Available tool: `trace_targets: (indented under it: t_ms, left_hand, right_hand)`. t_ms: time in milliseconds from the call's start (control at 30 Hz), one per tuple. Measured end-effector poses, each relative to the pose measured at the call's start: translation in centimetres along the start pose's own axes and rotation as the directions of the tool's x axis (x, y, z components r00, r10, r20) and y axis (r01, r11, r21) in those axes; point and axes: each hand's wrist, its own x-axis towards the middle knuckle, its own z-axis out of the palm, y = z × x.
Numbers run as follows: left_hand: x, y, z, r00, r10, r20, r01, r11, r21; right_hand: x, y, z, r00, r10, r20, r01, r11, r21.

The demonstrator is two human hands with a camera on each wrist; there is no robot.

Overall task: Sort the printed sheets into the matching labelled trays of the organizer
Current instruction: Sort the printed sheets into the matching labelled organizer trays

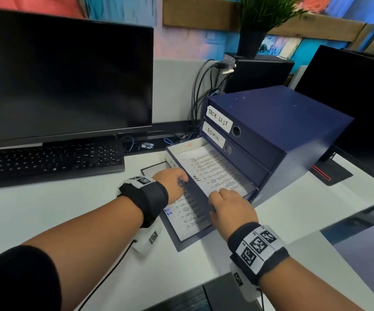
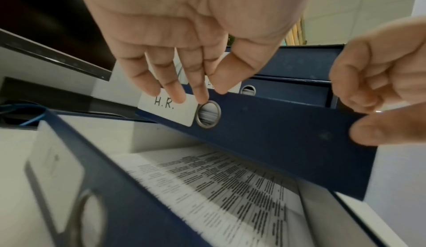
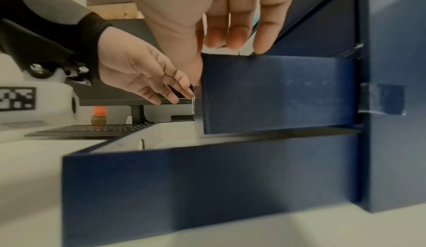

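Note:
A dark blue organizer [image 1: 294, 135] stands on the white desk, its top drawers labelled TASK LIST and ADMIN. Its H.R. drawer [image 1: 199, 196] is pulled part way out, with a printed sheet [image 1: 213, 171] lying inside. My left hand [image 1: 172, 180] lays straight fingers [image 2: 177, 94] on the drawer front [image 2: 288, 141], by the H.R. label [image 2: 166, 108] and the ring pull [image 2: 208, 114]. My right hand [image 1: 231, 207] grips the drawer's front right corner, fingers [image 3: 237, 37] hooked over its top edge and thumb on its face. Below it, the bottom drawer [image 1: 188, 243] is out further and holds another printed sheet [image 1: 188, 212].
A black monitor [image 1: 58, 75] and keyboard [image 1: 46, 162] fill the left of the desk. A second monitor [image 1: 356, 104] stands right of the organizer. Cables [image 1: 204, 97] and a potted plant [image 1: 255, 30] are behind it. A dark flat object [image 1: 222, 292] lies at the near edge.

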Motion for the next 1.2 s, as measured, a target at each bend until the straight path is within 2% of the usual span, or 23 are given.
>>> trace_targets:
  t_ms: [100, 133, 167, 233, 300, 367, 467, 567, 700, 867, 967, 1133, 1200]
  left_hand:
    - [0.5, 0.1, 0.3, 0.999, 0.041, 0.028, -0.041, 0.999, 0.005]
    - [0.6, 0.0, 0.5, 0.998, 0.048, 0.038, -0.049, 0.998, 0.030]
    - [0.6, -0.2, 0.6, 0.997, 0.053, 0.047, -0.056, 0.996, 0.071]
    - [0.5, -1.0, 0.6, 0.997, 0.051, 0.054, -0.060, 0.981, 0.183]
    - [0.3, -2.2, 0.4, 0.998, 0.038, 0.040, -0.048, 0.962, 0.268]
    - [0.2, -3.5, 0.3, 1.000, 0.020, 0.024, -0.026, 0.953, 0.303]
    - [-0.3, -5.4, 0.6, 1.000, -0.018, 0.019, 0.012, 0.955, 0.295]
    - [-0.7, -6.7, 1.2, 0.997, -0.067, 0.027, 0.060, 0.973, 0.225]
    - [-0.9, -7.4, 1.7, 0.996, -0.090, 0.018, 0.086, 0.980, 0.177]
    - [-0.9, -7.2, 1.9, 0.997, -0.079, -0.002, 0.078, 0.983, 0.168]
    - [-0.9, -7.3, 2.0, 0.996, -0.084, -0.013, 0.085, 0.984, 0.158]
    - [-0.5, -7.5, 2.3, 0.993, -0.114, -0.020, 0.115, 0.983, 0.141]
    - [-0.5, -7.5, 2.5, 0.991, -0.133, -0.028, 0.135, 0.984, 0.119]
  right_hand:
    - [0.5, 0.9, -0.8, 0.997, 0.061, 0.045, -0.060, 0.998, -0.034]
    - [0.7, 1.8, -0.7, 0.994, 0.072, 0.080, -0.063, 0.992, -0.105]
    - [0.8, 2.3, -1.1, 0.989, 0.075, 0.128, -0.058, 0.989, -0.134]
    - [1.2, 2.4, -1.6, 0.992, 0.069, 0.111, -0.049, 0.983, -0.174]
    - [1.7, 2.6, -0.9, 0.997, 0.003, 0.071, 0.014, 0.972, -0.233]
    - [2.0, 2.6, 0.4, 0.992, -0.078, 0.097, 0.104, 0.950, -0.294]
    - [1.6, 2.9, 2.2, 0.956, -0.258, 0.138, 0.291, 0.880, -0.375]
    - [1.5, 4.3, 2.7, 0.938, -0.250, 0.241, 0.327, 0.871, -0.368]
    - [0.8, 5.7, 2.5, 0.934, -0.262, 0.241, 0.339, 0.861, -0.379]
    - [-0.3, 5.9, 1.8, 0.933, -0.146, 0.328, 0.264, 0.898, -0.352]
    - [-0.2, 6.5, 1.3, 0.892, -0.054, 0.449, 0.237, 0.902, -0.361]
    - [0.2, 6.1, 1.5, 0.930, 0.042, 0.365, 0.103, 0.924, -0.368]
    - [-0.2, 5.6, 1.5, 0.970, 0.117, 0.214, -0.062, 0.967, -0.248]
